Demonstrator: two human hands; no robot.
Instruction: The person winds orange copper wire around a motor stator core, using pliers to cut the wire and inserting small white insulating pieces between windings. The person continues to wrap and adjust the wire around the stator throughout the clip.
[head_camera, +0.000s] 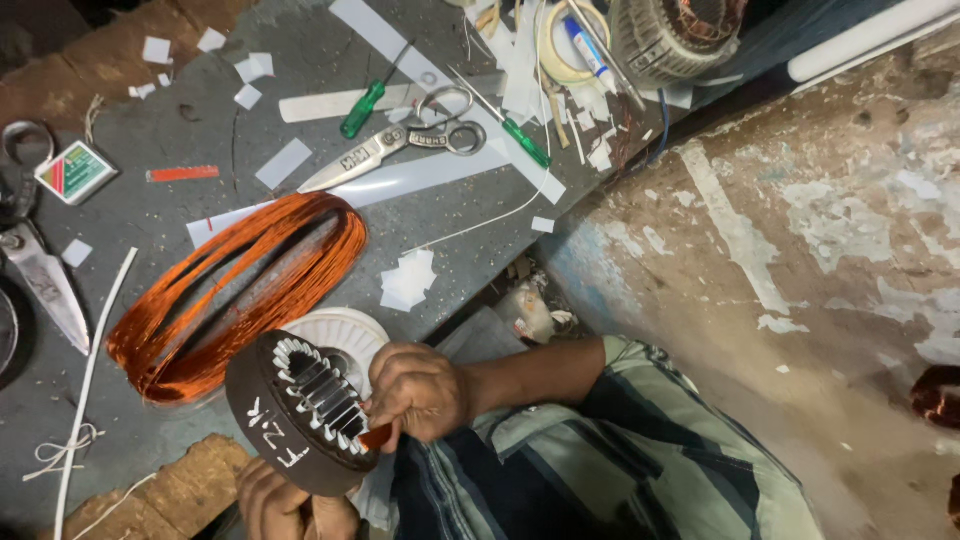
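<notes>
My left hand (283, 506) holds from below a dark round motor stator (268, 418) whose slots are lined with white insulating paper. My right hand (418, 390) is closed on a small orange-red tool (376, 436), its tip pressed against the stator's slotted rim. Just behind the stator lies a large oval coil of copper wire (250, 285) on the grey worktop (120, 215). A white round plastic disc (350, 332) sits under the stator's far edge. My striped sleeve (620, 440) fills the lower middle.
Scissors (400, 145), two green-handled screwdrivers (365, 105) (525, 145), a tape roll (560, 50), a wound stator (675, 35), paper scraps and white strips lie at the back. A second pair of scissors (35, 260) lies at the left. Worn concrete floor (800, 230) lies to the right.
</notes>
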